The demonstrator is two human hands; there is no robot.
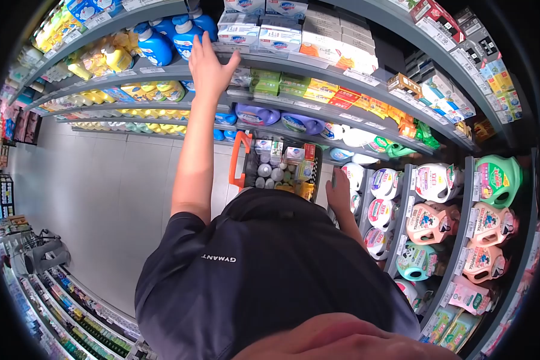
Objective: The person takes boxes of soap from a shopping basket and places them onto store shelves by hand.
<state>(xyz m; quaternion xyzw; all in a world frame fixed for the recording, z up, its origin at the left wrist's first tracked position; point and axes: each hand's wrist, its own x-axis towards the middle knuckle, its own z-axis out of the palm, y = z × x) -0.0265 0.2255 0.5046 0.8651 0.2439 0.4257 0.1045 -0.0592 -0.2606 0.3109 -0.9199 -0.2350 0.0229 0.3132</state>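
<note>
My left hand (pixel 211 67) reaches up to a shelf, its fingers stretched out and spread. The fingertips overlap the front of a blue pump bottle (pixel 186 37), and the thumb points toward stacked white soap boxes (pixel 239 30). Another blue bottle (pixel 155 45) stands just to the left. My right hand (pixel 338 191) is lower, beside my body, with its fingers extended between the shopping cart and the shelf of white jugs (pixel 352 176). The black cart (pixel 315 191) with an orange handle (pixel 236 159) stands before me, holding cans and boxes.
Shelves (pixel 270 59) curve across the front, with yellow bottles (pixel 119 59) and purple jugs (pixel 257 114). On the right, shelves hold pink jugs (pixel 429 223) and a green jug (pixel 498 181). Grey tiled floor (pixel 114 180) lies to the left, and another shelf row (pixel 72 300) stands behind.
</note>
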